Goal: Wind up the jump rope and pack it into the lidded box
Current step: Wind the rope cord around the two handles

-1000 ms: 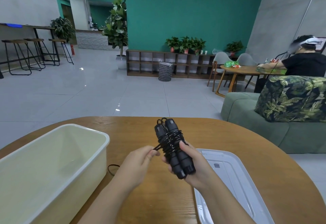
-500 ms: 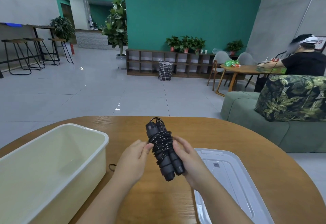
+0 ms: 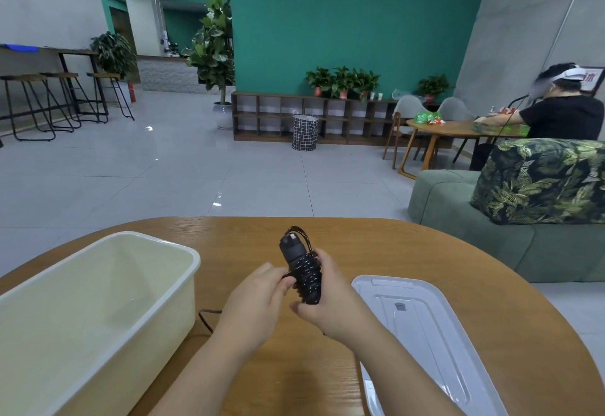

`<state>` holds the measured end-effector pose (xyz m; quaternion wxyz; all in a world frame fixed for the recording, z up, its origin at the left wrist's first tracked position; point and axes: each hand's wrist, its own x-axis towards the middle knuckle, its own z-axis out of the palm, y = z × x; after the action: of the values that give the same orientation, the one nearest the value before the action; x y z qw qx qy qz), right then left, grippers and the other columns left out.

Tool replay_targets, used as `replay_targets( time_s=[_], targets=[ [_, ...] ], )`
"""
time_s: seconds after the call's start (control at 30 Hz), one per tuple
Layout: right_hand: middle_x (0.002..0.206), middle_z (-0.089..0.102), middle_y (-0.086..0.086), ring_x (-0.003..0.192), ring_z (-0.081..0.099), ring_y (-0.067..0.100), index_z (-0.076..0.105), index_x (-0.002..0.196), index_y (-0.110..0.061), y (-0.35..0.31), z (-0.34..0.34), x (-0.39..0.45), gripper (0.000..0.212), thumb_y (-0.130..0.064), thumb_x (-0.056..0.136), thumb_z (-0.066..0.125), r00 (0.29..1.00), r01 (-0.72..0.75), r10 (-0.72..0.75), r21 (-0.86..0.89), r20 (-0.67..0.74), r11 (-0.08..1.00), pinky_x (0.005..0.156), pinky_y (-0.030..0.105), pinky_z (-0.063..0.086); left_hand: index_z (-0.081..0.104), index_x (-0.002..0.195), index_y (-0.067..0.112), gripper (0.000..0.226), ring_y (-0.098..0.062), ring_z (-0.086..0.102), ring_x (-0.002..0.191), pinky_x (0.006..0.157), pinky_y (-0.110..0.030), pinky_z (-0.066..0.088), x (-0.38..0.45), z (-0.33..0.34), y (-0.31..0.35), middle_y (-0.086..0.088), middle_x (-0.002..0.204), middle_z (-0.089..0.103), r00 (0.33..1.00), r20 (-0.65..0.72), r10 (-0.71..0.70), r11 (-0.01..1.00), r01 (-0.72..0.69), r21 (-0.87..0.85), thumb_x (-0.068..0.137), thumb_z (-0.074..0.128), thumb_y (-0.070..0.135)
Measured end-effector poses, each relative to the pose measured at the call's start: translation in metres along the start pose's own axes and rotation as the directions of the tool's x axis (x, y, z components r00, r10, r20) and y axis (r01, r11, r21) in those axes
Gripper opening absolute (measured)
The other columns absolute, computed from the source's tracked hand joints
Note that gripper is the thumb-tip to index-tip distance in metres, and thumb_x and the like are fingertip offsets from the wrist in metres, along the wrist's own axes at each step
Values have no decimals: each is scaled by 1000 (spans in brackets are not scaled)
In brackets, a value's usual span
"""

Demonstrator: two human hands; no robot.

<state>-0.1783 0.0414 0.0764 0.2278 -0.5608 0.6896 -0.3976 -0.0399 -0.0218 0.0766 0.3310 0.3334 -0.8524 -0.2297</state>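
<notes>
Black cord wraps the jump rope (image 3: 302,271) handles, which the right hand (image 3: 330,304) clasps upright above the table (image 3: 425,258), likely steadying the bundle while the left hand (image 3: 258,301) pinches the last loose cord. Cream box (image 3: 183,252) at left sits empty; its clear lid (image 3: 435,333) lies right.

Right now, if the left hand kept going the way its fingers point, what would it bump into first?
The left hand points up and to the right, at the wound jump rope held by the right hand. Its fingertips already seem to touch the rope, so it would meet that bundle at once.
</notes>
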Motion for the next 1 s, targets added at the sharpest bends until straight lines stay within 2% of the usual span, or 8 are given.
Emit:
replay_targets(
  time_s=[0.1,0.2,0.3,0.47,0.73,0.83,0.9,1.0],
  targets=[
    [97,61,-1,69,58,10,37,119,-32,2,1,-1,55,-19,74,66,996,-78,86,178,-35,981,54,23,48,60,109,28,24,-13,50,77,73,-38,45,-1,-1,3,7,77,47,999,36,31,997,-28,-73,95,40,26],
    [87,66,7,68,62,17,48,115,-21,5,-4,1,56,-16,64,69,980,-172,198,438,-13,882,56,29,48,51,124,39,32,-12,49,76,70,-31,42,-1,-7,1,10,73,45,998,59,36,999,-33,-43,95,39,29],
    [85,70,12,77,68,30,56,109,-6,8,-12,3,49,-9,61,67,980,-180,191,687,61,704,66,42,47,60,113,35,27,-5,50,77,71,-29,41,1,-12,-2,16,73,50,996,84,17,1000,-17,-4,95,39,31],
    [87,69,20,74,68,36,55,110,9,6,-22,-1,45,-8,68,61,977,-206,67,838,200,505,62,38,56,67,98,26,24,-8,57,90,79,-28,45,9,-15,-5,10,93,67,996,71,-56,997,59,-52,93,44,32],
    [89,69,22,71,69,34,64,106,4,8,-19,-8,74,-22,42,89,930,-358,-5,911,367,203,57,38,57,55,55,50,51,0,48,69,62,-9,34,12,-23,14,10,70,45,985,174,-14,959,62,-275,95,42,21],
    [105,69,22,86,69,36,67,110,-3,6,-19,-9,59,-30,59,83,921,-383,8,898,390,217,64,41,58,60,57,48,46,4,49,67,61,-9,33,11,-22,13,17,67,53,992,127,-25,938,67,-341,93,46,23],
    [116,68,18,98,67,32,61,121,-9,5,-21,-7,52,-36,77,69,938,-341,60,870,342,356,75,41,57,59,55,47,44,3,49,65,58,-11,32,11,-20,8,23,64,54,996,49,-70,948,82,-309,92,49,25],
    [123,64,4,105,67,19,57,124,-31,8,-26,0,39,-24,86,64,987,-146,150,750,64,645,83,35,56,60,60,42,35,-3,50,64,57,-14,32,10,-16,6,10,62,50,993,-45,-109,970,96,-223,90,53,26]
  ],
)
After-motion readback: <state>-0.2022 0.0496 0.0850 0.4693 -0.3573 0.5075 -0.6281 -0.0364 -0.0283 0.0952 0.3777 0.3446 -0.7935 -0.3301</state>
